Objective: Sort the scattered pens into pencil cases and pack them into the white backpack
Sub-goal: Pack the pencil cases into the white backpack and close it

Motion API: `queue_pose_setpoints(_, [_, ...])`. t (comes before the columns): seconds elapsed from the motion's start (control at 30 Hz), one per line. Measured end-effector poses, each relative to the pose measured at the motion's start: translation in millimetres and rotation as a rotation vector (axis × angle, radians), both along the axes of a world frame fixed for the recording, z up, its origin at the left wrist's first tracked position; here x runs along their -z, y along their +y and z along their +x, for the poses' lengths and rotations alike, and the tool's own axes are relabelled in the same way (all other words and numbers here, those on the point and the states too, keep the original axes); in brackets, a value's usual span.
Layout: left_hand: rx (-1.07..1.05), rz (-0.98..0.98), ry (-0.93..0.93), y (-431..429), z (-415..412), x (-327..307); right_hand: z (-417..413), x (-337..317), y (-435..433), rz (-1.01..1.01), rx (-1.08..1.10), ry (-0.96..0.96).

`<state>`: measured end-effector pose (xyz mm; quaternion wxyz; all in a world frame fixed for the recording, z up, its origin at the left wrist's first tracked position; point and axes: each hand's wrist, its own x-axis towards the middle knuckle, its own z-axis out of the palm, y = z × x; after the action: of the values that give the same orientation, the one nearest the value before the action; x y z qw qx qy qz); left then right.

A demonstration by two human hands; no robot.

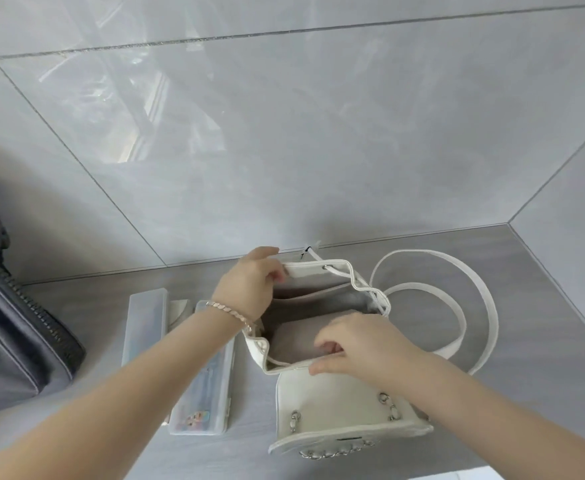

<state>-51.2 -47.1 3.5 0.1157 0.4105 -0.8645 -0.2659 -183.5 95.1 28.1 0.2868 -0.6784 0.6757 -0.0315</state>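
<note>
The white backpack (339,407) stands on the grey counter (543,341) right in front of me, mouth up and spread wide, with its pale lining showing and nothing that I can make out inside. My left hand (249,282) pinches the far-left part of the rim, thumb inside and fingers curled over the edge. My right hand (360,344) grips the near rim, fingers hooked into the opening just above the chain-trimmed flap. Between them, the two hands pull the mouth open. The shoulder straps (485,306) loop away across the counter to my right.

Two translucent pencil cases lie to the left of the bag. The nearer pencil case (208,386) is just beside the backpack's left wall, partly under my left forearm, with something colourful at its near end, too blurred to name. The second pencil case (145,327) lies further left. Both have their long axes running away from me, roughly parallel to that forearm. I see no loose pens on the counter.

My left hand is the closer one, so I judge it should let go and fetch the nearer case while my right holds the mouth open. The case is long, so it probably needs tipping end-first into the bag.

A dark grey bag (14,323) sits at the far left.
</note>
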Motion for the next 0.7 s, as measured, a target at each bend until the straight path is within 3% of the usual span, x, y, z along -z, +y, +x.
queue_pose_setpoints(0.1, [0.011,0.106,-0.055,12.4,16.3,11.0,-3.9,1.3,-4.6,-0.153,0.302,-0.15])
queue_pose_setpoints(0.17, [0.012,0.206,-0.057,20.1,28.0,16.9,-5.6,3.5,-10.6,-0.218,0.45,-0.127])
queue_pose_setpoints(0.23, [-0.011,0.4,0.142,29.8,36.9,16.7,-5.8,7.1,-14.1,-0.217,0.506,-0.073])
queue_pose_setpoints(0.27, [-0.072,0.482,0.334,33.4,40.5,15.4,-6.1,8.5,-14.3,-0.216,0.519,-0.069])
queue_pose_setpoints(0.33, [-0.322,0.485,0.645,32.1,53.6,18.6,-4.5,12.2,-16.1,-0.215,0.532,-0.113])
queue_pose_setpoints(0.37, [-0.451,0.388,0.607,28.7,62.0,24.6,-4.1,13.1,-16.8,-0.216,0.539,-0.138])
queue_pose_setpoints(0.4, [-0.524,0.287,0.414,24.4,70.2,32.8,-3.4,13.5,-17.5,-0.211,0.544,-0.158])
queue_pose_setpoints(0.47, [-0.469,0.193,-0.221,21.4,85.2,56.1,-1.0,12.5,-18.9,-0.2,0.546,-0.176])
queue_pose_setpoints(0.53, [-0.358,0.228,-0.662,29.6,88.4,74.8,0.9,9.2,-19.2,-0.193,0.56,-0.198])
queue_pose_setpoints(0.6, [-0.351,0.196,-0.784,40.3,84.7,84.5,3.0,4.5,-19.5,-0.195,0.567,-0.225])
queue_pose_setpoints(0.7, [-0.451,0.211,-0.727,42.2,79.2,80.8,1.1,-2.5,-19.6,-0.161,0.594,-0.265])
